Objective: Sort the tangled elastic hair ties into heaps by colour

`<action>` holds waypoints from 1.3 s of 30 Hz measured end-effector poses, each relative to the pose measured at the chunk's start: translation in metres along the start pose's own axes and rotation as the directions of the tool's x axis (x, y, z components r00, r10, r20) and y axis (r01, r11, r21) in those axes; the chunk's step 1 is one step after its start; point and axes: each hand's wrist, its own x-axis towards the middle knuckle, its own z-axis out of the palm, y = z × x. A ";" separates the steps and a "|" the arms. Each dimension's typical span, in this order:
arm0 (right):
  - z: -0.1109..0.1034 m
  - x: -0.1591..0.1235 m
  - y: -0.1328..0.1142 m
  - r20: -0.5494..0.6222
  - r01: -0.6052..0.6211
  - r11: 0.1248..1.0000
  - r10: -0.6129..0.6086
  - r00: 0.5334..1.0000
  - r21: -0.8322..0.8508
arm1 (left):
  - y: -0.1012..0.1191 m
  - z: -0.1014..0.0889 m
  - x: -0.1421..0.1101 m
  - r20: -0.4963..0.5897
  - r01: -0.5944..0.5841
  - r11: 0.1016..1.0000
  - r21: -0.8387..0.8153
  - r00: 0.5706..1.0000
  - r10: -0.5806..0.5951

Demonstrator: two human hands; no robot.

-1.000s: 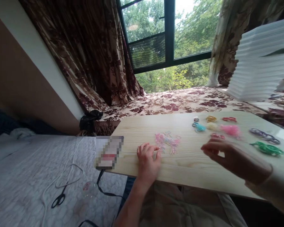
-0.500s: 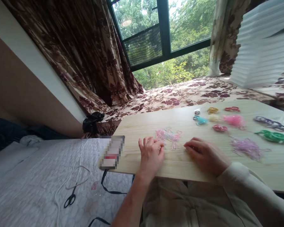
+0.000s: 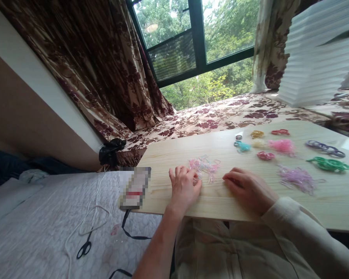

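A loose pile of thin elastic bands, mixed pink, white and pale blue, lies on the wooden board. At its near left edge rests my left hand, fingers bent and spread, with nothing visible in them. My right hand lies on its side to the right of the pile, fingers pressed together; whether they hold anything is hidden. Past the right hand is a heap of lilac elastic bands. Pink bands, blue bands and cream bands form smaller heaps farther back.
Green rings, purple rings, yellow rings and red rings lie on the board. A blurred-out flat item sits at its left edge. Scissors and a white cable lie on the bed.
The whole view has shifted slightly, so the board's contents appear a little farther left. My left index finger seems more bent towards the thumb. The right hand keeps about the same pose.
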 end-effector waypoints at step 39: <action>0.000 0.001 -0.001 0.069 -0.086 0.996 0.085 0.994 0.008 | 0.002 0.009 0.009 -0.071 -0.056 0.997 -0.060 0.996 0.052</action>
